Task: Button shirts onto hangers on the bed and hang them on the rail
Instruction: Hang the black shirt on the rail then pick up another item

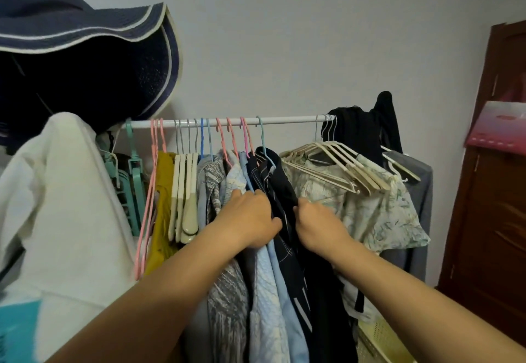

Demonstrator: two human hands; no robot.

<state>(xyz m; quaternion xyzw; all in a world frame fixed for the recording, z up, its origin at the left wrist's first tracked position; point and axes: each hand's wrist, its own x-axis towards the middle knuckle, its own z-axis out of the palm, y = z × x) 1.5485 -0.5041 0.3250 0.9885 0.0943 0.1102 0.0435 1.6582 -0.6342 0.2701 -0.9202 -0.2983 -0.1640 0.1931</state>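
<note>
Shirts fill the middle of the white rail (284,120), and the dark navy striped shirt (280,192) hangs among them on a pale blue hanger (263,140), between a light blue shirt (270,291) on its left and a pale leaf-print shirt (370,209) on its right. Its cloth looks thin, soft and light, so it should slide and bunch easily; the firm places to take it are probably the hanger's hook or the shoulders, not the loose front. The left hand (249,220) lies against the packed shirts, its fingers bent into the folds beside the navy one and its thumb touching the dark cloth; whether it truly grips anything I cannot tell. The right hand (316,223) has its fingers curled onto the navy shirt's front edge, seemingly pinching it. A navy sun hat (85,35) sits above the rail's left end, and empty cream hangers (336,166) hang further right.
</note>
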